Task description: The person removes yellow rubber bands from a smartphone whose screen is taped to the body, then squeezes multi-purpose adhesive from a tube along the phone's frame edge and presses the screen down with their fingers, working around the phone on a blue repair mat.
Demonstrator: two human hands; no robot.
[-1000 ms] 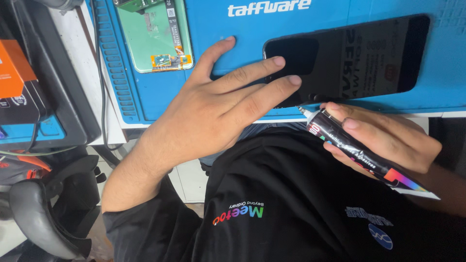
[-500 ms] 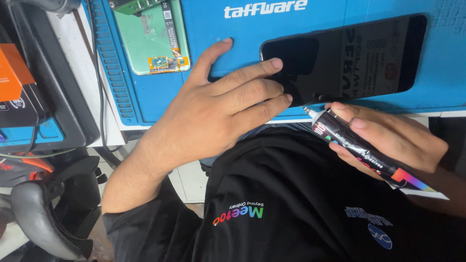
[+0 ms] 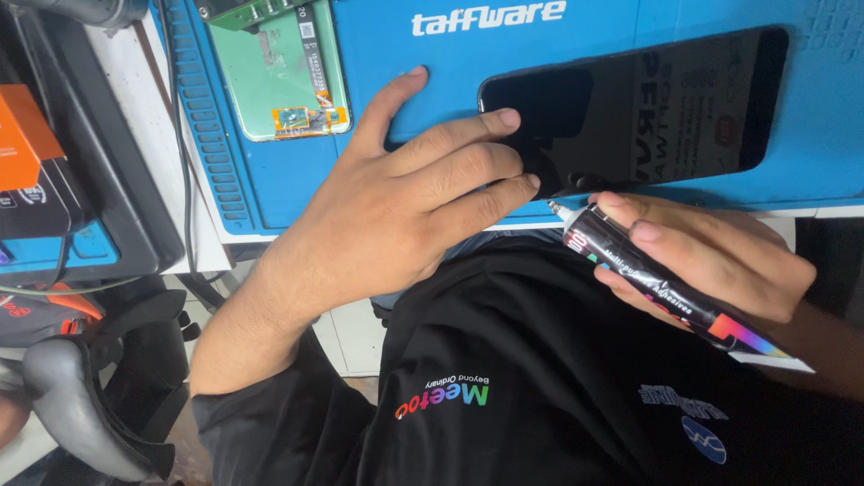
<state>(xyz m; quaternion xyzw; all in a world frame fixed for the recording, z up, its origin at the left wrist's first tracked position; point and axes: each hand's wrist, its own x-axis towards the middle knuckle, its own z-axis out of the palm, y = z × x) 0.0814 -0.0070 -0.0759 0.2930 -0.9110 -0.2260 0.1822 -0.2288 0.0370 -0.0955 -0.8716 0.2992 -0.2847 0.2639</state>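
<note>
Phone [image 3: 648, 112] lies flat and dark on the blue mat [image 3: 387, 189], screen up, tilted a bit, with its lower left corner right at the mat's near edge. Left hand [image 3: 405, 216] is spread out flat, fingers loose and not gripping anything, with the fingertips [image 3: 508, 118] pressing on the phone's left end and the thumb resting on the mat. Right hand [image 3: 711, 256] is wrapped around a black glue tube [image 3: 648, 279], fingers closed on it, thumb on top. The tube has small white print along its side and a rainbow-coloured strip at the tail end, which flattens into a white crimp. Its thin nozzle [image 3: 556, 209] sits just beside the phone's lower left corner; can't tell if it's actually touching.

Up at the top left of the mat there's a green board [image 3: 270, 81] with an orange flex bit at its lower edge and a narrow white label strip. White lettering runs along the mat's top edge. Far left, an orange box [image 3: 22, 135] sits on top of something black, off the mat.
</note>
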